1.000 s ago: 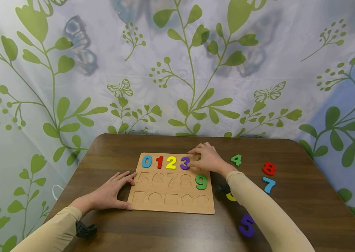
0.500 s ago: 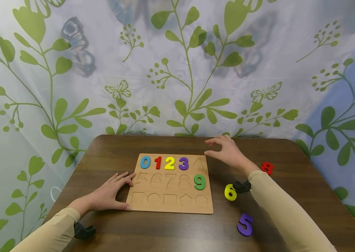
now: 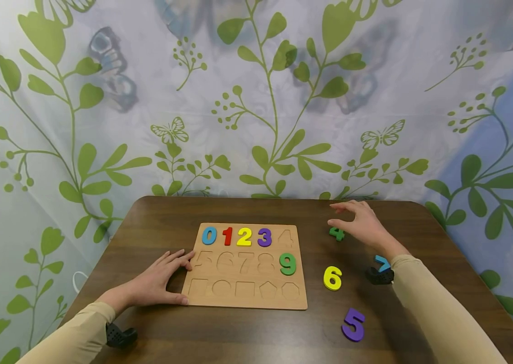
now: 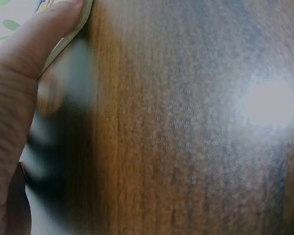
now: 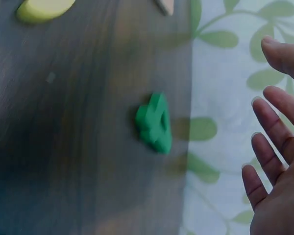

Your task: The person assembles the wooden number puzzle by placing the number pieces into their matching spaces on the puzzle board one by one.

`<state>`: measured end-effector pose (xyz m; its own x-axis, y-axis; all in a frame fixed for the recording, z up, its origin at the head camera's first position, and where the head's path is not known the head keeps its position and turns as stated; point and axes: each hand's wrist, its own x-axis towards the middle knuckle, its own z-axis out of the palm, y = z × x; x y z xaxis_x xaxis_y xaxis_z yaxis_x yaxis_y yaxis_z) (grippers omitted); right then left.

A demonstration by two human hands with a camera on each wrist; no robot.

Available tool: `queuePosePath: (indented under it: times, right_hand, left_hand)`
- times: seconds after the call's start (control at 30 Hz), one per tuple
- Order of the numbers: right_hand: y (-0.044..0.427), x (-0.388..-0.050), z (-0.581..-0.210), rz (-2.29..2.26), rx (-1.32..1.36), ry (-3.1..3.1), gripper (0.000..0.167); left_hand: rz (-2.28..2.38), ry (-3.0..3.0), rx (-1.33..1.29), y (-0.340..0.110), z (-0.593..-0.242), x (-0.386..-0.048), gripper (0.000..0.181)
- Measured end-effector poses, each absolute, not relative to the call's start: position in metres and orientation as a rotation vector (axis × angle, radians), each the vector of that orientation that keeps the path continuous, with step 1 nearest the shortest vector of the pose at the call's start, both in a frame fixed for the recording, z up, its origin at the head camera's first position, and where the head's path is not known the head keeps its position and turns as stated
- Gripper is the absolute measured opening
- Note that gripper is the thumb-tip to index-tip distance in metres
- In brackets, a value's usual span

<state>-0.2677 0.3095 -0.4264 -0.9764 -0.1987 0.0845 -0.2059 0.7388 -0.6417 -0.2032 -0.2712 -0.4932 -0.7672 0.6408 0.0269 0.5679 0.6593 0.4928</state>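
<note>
Here's the right hand (image 3: pixel 362 225) out over the chunky green number 4 (image 3: pixel 336 234), thumb and fingers set wide with nothing between them, and the right wrist view shows daylight between that hand and the piece! The 4 lies on the brown wood-grain bench (image 3: pixel 256 336), just past half past two from the flat, light wooden puzzle board (image 3: pixel 249 299), taking twelve as the far side. Over at nine o'clock, the left hand (image 3: pixel 160 278) frames the board's edge, fingers spread wide and grasping no piece, the thumb touching the corner towards eight. On the board, what a line-up from between ten and eleven round to one: blue 0 (image 3: pixel 208 235), red 1 (image 3: pixel 227 236), yellow 2 (image 3: pixel 244 236), purple 3 (image 3: pixel 264 237)! At two sits the outlined recess (image 3: pixel 285 237) shaped like a 4, and at three the green 9 (image 3: pixel 287 264). Off the board at three, yellow 6 (image 3: pixel 332 278) lies near its edge; farther out that way, blue 7 (image 3: pixel 381 263) is partly hidden by the black wrist mount (image 3: pixel 379 276); and at four it's purple 5 (image 3: pixel 353 325). Twelve o'clock beyond the bench: a pale backdrop (image 3: pixel 220 167) of green leaves and butterflies.
</note>
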Motion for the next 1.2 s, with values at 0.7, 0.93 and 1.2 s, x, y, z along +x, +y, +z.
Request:
queuePosePath:
  times: [0.7, 0.93, 1.2]
  right_hand:
    - [0.352, -0.262, -0.463, 0.946, 0.239, -3.027, 0.078]
    - [0.355, -0.266, -0.472, 0.862, 0.246, -3.055, 0.083]
    - [0.354, -0.270, -0.479, 0.833, 0.244, -3.078, 0.082]
  left_hand:
    - [0.738, 2.711, 0.983, -0.270, -0.491, -0.202, 0.065]
    - [0.740, 2.710, 0.985, -0.270, -0.492, -0.202, 0.066]
    - [0.749, 2.705, 0.984, -0.270, -0.490, -0.201, 0.066]
